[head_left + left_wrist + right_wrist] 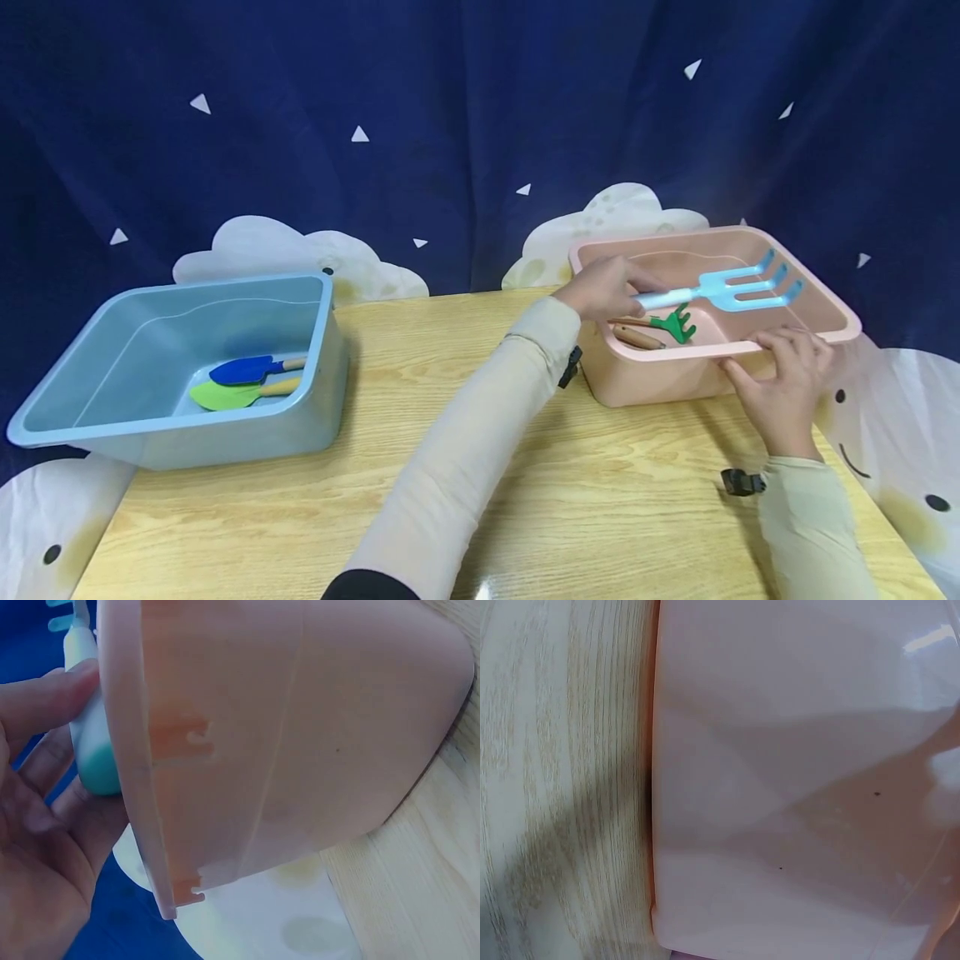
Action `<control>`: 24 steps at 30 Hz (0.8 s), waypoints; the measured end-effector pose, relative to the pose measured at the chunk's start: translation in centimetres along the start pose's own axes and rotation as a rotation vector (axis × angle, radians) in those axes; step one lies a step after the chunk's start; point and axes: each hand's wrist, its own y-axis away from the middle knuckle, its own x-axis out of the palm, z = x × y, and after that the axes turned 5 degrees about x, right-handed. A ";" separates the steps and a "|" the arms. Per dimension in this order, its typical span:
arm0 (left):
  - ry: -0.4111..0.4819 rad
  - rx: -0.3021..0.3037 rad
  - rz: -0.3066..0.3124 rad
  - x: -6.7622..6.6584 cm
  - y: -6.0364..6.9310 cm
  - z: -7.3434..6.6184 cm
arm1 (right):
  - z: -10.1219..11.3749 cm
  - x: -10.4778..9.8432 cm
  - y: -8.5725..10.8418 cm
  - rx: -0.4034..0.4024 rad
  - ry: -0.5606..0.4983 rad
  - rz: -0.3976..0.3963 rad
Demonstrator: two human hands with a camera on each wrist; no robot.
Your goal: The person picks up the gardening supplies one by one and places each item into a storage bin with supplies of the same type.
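Observation:
My left hand [609, 287] grips the handle of a light blue three-pronged garden fork [726, 292] above the left side of a pink plastic bin [693, 354]. In the left wrist view, thumb and fingers hold the fork's handle [94, 746] beside the bin's rim. My right hand [783, 387] holds the bin's near rim, fingers over the edge and thumb against the outer wall. Inside the bin lie a small green hand rake [678, 323] and a wooden handle [636, 337], whose tool end I cannot make out. The right wrist view shows mostly the bin's outer wall [780, 787].
A light blue bin [225, 433] stands at the left of the wooden table [420, 358]. It contains a blue trowel [243, 370] and a green trowel [225, 396]. A dark blue curtain [450, 125] with white clouds hangs behind.

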 end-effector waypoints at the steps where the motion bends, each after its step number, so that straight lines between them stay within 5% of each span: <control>1: 0.009 0.008 0.004 0.0 0.0 0.1 | 0.0 0.0 0.0 -0.004 -0.001 -0.004; 11: 0.121 0.032 0.041 0.2 -0.3 0.3 | 0.0 0.1 -0.2 -0.063 -0.020 -0.047; 24: -0.068 -0.013 0.044 1.0 -0.9 0.0 | 0.1 0.3 -0.1 -0.020 -0.044 -0.055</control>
